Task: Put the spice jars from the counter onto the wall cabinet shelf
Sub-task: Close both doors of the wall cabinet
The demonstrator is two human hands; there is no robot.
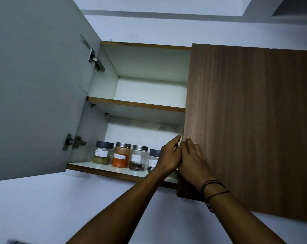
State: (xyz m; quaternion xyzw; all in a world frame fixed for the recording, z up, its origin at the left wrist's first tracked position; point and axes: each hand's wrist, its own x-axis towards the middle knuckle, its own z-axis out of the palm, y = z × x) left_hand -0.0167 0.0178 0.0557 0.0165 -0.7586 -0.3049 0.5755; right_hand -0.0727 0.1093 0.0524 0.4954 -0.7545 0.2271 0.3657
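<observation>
At the lower shelf's (103,169) right end, left hand (168,155) and right hand (193,161) met, fingers extended, possibly around a hidden jar; four spice jars (122,156) stood left.

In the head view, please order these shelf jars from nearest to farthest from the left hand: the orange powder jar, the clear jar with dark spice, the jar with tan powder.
1. Clear jar with dark spice, just left of the left hand.
2. Orange powder jar, middle.
3. Jar with tan powder, far left, by the open door.
</observation>
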